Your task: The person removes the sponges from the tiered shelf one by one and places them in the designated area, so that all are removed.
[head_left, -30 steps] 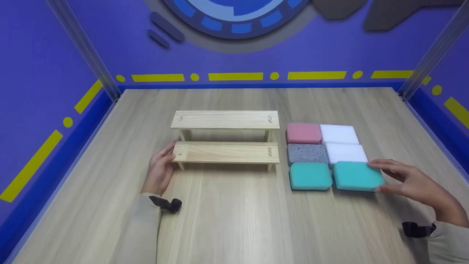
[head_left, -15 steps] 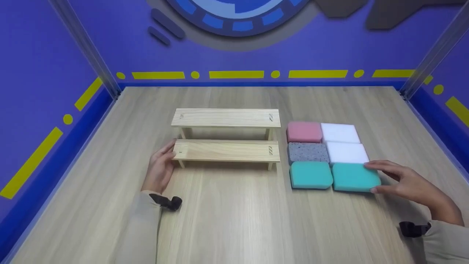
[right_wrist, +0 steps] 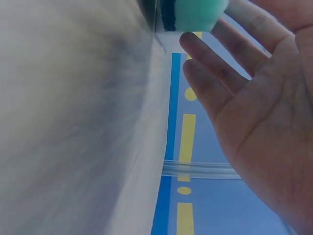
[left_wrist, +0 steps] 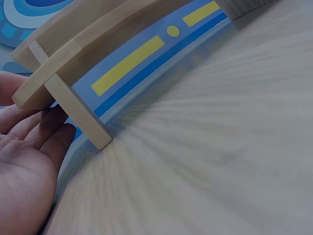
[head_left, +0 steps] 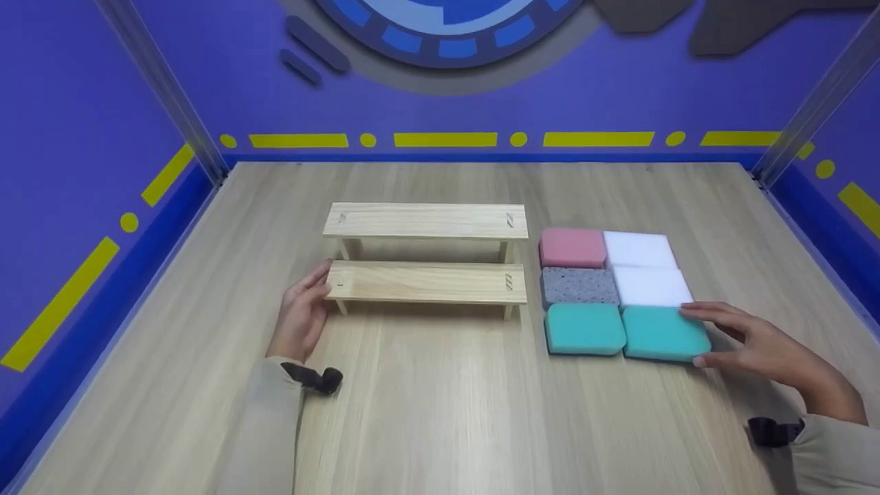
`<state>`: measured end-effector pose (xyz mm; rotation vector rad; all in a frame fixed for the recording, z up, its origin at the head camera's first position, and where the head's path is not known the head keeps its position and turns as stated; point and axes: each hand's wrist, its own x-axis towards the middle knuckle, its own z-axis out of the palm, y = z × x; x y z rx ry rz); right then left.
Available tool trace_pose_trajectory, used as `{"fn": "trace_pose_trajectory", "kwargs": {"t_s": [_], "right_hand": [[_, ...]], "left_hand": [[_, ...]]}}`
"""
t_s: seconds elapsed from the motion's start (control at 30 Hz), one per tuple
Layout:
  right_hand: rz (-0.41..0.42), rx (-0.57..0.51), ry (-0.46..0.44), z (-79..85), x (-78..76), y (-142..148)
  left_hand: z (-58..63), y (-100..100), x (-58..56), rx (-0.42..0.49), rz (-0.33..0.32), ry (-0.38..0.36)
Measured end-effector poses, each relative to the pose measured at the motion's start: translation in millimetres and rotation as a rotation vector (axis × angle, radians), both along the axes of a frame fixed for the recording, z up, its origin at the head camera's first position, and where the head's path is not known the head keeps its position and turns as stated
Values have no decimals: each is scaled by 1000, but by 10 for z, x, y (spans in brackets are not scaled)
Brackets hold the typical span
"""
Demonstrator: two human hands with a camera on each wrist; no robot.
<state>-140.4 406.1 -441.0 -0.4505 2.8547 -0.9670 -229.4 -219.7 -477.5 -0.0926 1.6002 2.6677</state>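
Observation:
A light wooden two-step rack stands left of the middle, with a front board (head_left: 426, 282) and a higher rear board (head_left: 425, 221). My left hand (head_left: 300, 313) holds the front board's left end, the thumb at its edge and the other fingers beneath, as the left wrist view shows. At the right, my right hand (head_left: 777, 347) pinches the right end of a teal sponge (head_left: 663, 332) between thumb and fingers. That sponge lies flat, touching another teal sponge (head_left: 584, 328) on its left. In the right wrist view the sponge's dark scouring layer (right_wrist: 167, 14) faces the table.
Behind the teal sponges lie a grey speckled sponge (head_left: 579, 286), a pink sponge (head_left: 572, 247) and two white sponges, one rear (head_left: 639, 249) and one nearer (head_left: 653, 286). Blue-purple walls (head_left: 440, 117) close in the wooden table (head_left: 426, 405) at the back and sides.
My right hand has moved slightly left with the teal sponge, closing the gap to the sponge beside it. The left hand and the rack stay in place.

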Motion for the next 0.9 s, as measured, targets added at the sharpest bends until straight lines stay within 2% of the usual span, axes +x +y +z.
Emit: {"fn": "trace_pose_trajectory", "kwargs": {"t_s": [0.13, 0.33, 0.47, 0.57, 0.63, 0.7, 0.8, 0.9], "right_hand": [[8, 6, -1, 9, 4, -5], [-51, 22, -49, 66, 12, -24], [-107, 16, 1, 103, -2, -69], [-135, -4, 54, 139, -16, -87], [-149, -33, 75, 172, -28, -96], [-165, -61, 93, 210, -52, -120], [-188, -88, 132, 281, -122, -192], [-213, -81, 200, 366, -208, -301]], "left_hand": [[-4, 6, 5, -5, 1, 2], [-20, 16, -16, 23, 10, 10], [-7, 16, -18, 51, 22, 6], [32, 16, -2, 13, 16, 11], [76, 21, 12, -65, 7, 19], [135, 26, 20, -193, -2, 36], [240, 30, 18, -499, 41, 102], [368, 53, 25, -814, 122, 162]]}}
